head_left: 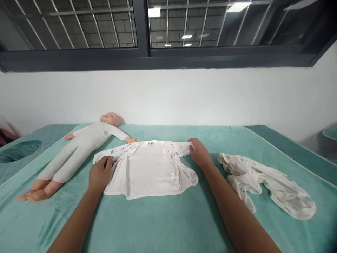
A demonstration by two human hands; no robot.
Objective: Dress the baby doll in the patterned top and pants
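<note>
A white baby shirt (pixel 151 168) with small printed figures on its sleeves lies spread out, its front open and its plain inside facing up. My left hand (pixel 100 173) is closed, pinching the shirt's edge under the left sleeve. At the end of the other sleeve, my right hand (pixel 199 151) grips the cuff between thumb and fingers. A baby doll (pixel 86 140) with a white cloth body lies on its back to the left, one hand close to the shirt's left sleeve.
Crumpled printed baby pants (pixel 273 182) lie to the right of my right forearm. Everything rests on a green cloth-covered bed (pixel 163 228) with a hole at its left end. A white wall (pixel 184 95) and a dark-framed window (pixel 147 59) stand behind it.
</note>
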